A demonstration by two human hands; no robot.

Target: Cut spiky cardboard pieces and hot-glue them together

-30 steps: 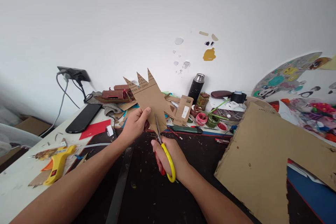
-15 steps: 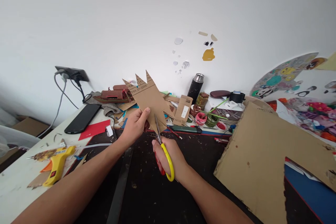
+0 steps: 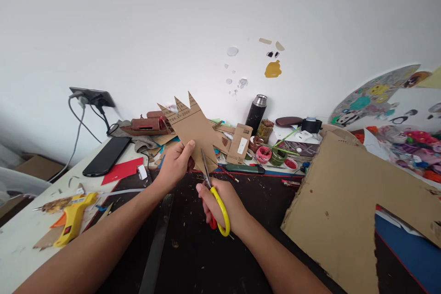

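Your left hand keeps a pinching grip on the cardboard piece, raised left of the flask. Your right hand grips the scissors, blades in its lower edge. Three points are cut; the bottom looks unfinished.

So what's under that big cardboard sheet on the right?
A blue sheet shows through the notch cut in the cardboard sheet, and the dark mat disappears under its left edge. Anything else below is covered.
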